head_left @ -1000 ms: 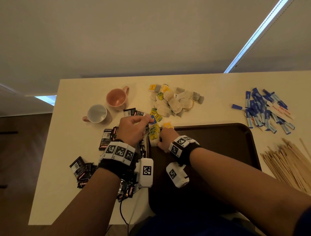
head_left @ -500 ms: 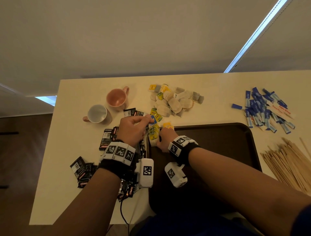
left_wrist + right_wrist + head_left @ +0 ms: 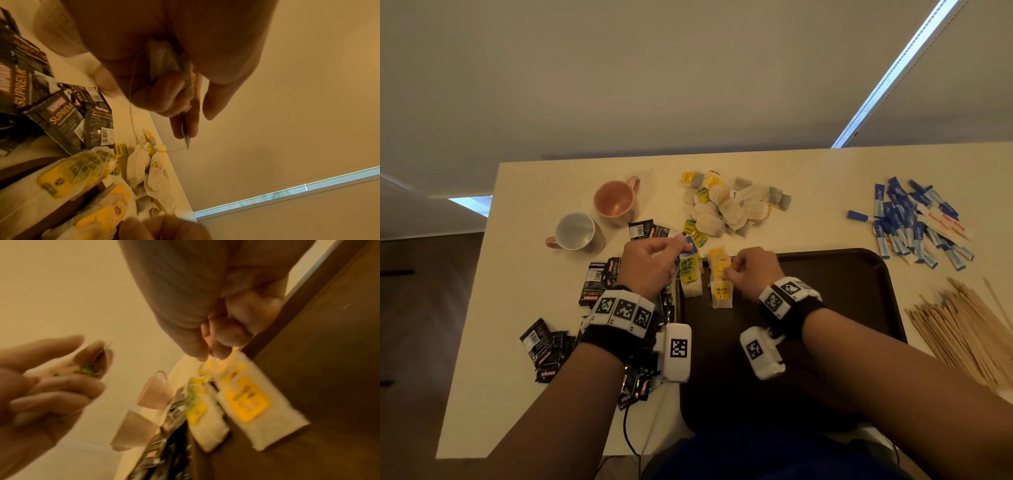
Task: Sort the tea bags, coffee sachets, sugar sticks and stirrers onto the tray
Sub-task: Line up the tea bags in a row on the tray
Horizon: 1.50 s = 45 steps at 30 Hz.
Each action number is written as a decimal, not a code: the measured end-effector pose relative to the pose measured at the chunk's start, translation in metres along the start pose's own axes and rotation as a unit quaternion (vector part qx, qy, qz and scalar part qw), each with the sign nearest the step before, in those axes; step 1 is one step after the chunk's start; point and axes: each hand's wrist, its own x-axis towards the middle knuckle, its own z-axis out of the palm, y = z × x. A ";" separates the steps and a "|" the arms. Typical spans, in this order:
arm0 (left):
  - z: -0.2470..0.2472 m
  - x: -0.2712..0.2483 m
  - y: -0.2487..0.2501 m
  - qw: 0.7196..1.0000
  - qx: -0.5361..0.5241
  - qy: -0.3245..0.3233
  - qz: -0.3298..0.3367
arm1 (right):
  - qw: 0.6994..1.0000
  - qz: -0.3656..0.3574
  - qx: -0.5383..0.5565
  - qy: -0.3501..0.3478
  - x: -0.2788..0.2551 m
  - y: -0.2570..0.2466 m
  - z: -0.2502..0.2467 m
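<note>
- Brown tray [image 3: 859, 284] at lower centre holds two rows of tea bags [image 3: 690, 274].
- Left hand [image 3: 650, 263] pinches a blue-tagged tea bag [image 3: 690, 247] above the left row.
- Right hand [image 3: 753, 274] pinches a yellow tea bag [image 3: 719, 265] atop the right row.

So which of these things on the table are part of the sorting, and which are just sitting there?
Part of the job:
tea bags
coffee sachets
sugar sticks
stirrers
tray

Just lying about:
pink mug
white mug
</note>
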 end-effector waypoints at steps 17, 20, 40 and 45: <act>0.001 -0.005 0.004 1.000 0.004 0.006 -0.008 | 0.994 0.032 0.054 -0.089 -0.001 0.011 0.021; 0.001 -0.004 0.004 1.000 0.011 0.004 -0.007 | 0.994 0.004 0.034 -0.100 0.001 0.008 0.020; 0.002 -0.006 0.008 1.000 0.008 -0.001 -0.011 | 0.982 0.089 -0.037 -0.161 0.003 0.013 0.039; 0.001 -0.007 0.007 1.000 0.009 -0.001 -0.011 | 0.984 0.072 0.036 -0.156 0.000 0.022 0.039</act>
